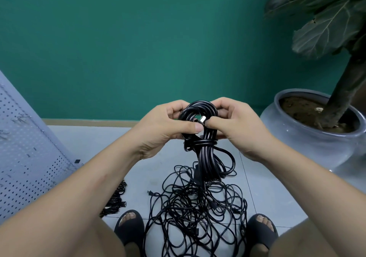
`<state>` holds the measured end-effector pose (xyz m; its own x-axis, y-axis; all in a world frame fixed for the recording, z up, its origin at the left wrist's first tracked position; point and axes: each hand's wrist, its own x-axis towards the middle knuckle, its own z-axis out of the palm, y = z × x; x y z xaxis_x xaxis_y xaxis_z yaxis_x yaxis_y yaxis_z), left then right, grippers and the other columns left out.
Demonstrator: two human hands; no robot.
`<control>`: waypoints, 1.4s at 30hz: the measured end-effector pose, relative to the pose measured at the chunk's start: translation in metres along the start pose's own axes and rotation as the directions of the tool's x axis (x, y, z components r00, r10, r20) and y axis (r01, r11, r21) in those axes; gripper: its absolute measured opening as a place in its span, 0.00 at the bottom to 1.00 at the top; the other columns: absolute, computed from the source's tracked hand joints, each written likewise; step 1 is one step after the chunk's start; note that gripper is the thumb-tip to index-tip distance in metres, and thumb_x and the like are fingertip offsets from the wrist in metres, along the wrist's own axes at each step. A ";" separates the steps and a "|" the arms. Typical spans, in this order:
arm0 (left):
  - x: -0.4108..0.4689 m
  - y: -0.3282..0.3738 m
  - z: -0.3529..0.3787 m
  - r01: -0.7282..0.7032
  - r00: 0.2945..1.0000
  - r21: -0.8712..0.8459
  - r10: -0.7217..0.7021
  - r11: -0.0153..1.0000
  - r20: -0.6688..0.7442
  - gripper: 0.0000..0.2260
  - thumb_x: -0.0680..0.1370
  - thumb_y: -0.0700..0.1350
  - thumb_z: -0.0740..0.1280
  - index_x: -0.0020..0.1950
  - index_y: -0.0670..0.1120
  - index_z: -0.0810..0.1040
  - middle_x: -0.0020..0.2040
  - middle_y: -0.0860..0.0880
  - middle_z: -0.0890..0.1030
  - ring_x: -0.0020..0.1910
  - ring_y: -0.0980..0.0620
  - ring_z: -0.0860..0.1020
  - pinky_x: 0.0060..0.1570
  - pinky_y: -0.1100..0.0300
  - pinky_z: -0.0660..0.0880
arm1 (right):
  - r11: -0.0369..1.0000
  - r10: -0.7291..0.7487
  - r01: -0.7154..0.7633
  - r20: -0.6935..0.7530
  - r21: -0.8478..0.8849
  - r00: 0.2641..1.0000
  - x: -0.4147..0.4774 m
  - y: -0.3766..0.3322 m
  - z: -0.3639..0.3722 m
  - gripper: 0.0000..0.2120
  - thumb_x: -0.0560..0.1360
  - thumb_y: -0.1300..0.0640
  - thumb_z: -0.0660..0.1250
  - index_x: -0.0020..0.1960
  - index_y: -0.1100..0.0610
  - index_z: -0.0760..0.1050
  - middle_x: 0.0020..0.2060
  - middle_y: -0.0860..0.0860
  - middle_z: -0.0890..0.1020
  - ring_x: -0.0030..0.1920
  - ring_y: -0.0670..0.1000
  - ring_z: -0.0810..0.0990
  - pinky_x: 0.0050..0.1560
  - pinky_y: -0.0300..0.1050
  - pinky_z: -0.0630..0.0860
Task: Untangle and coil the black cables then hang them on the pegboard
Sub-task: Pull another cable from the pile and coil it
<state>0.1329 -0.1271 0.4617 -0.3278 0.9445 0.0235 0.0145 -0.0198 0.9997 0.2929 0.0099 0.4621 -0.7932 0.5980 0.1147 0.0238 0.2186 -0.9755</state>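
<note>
Both hands hold a coiled black cable [206, 153] in mid-air in front of me. My left hand [168, 126] grips the left side of the coil's top loop, thumb pressed over the strands. My right hand [233, 122] pinches the cable's silver-tipped plug [202, 119] at the middle of the loop, its fingers curled over the top. A few turns are wound around the coil's waist, and its lower loops hang down. A tangled heap of thin black cables [196, 213] lies on the floor between my feet. The grey pegboard [27, 157] leans at the left.
A large grey pot [309, 144] with a broad-leaved plant stands at the right against the green wall. Another dark cable bundle [116, 199] lies by the pegboard's foot. My feet in dark slippers [130, 225] flank the heap on the grey tiled floor.
</note>
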 end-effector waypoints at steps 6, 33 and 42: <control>-0.004 0.000 -0.005 0.015 0.998 0.000 -0.015 1.000 0.058 0.15 0.75 0.32 0.77 0.60 0.41 0.82 0.48 0.47 0.83 0.46 0.51 0.80 0.46 0.58 0.80 | 0.969 0.054 -0.107 0.229 0.225 0.972 0.001 0.002 -0.006 0.14 0.73 0.70 0.68 0.57 0.62 0.80 0.44 0.54 0.82 0.43 0.47 0.78 0.47 0.36 0.74; 0.009 -0.010 0.008 0.016 0.962 0.190 0.037 0.982 -0.272 0.14 0.71 0.33 0.81 0.49 0.41 0.78 0.40 0.45 0.81 0.37 0.48 0.77 0.41 0.50 0.76 | 0.994 -0.057 0.049 -0.081 -0.094 0.995 -0.002 0.008 0.004 0.18 0.77 0.55 0.79 0.60 0.51 0.74 0.45 0.50 0.88 0.45 0.50 0.85 0.56 0.53 0.81; 0.009 -0.013 0.010 -0.003 0.904 0.022 0.012 1.000 -0.428 0.14 0.72 0.34 0.80 0.48 0.45 0.78 0.41 0.47 0.83 0.39 0.48 0.80 0.49 0.49 0.78 | 0.855 0.047 -0.036 0.008 -0.517 0.999 -0.014 0.018 0.038 0.31 0.65 0.40 0.83 0.60 0.42 0.70 0.47 0.36 0.85 0.49 0.36 0.82 0.51 0.42 0.81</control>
<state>0.1395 -0.1146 0.4484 -0.7004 0.7128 0.0366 0.0361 -0.0158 0.9992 0.2815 -0.0241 0.4358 -0.7959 0.6017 0.0670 0.3639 0.5639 -0.7414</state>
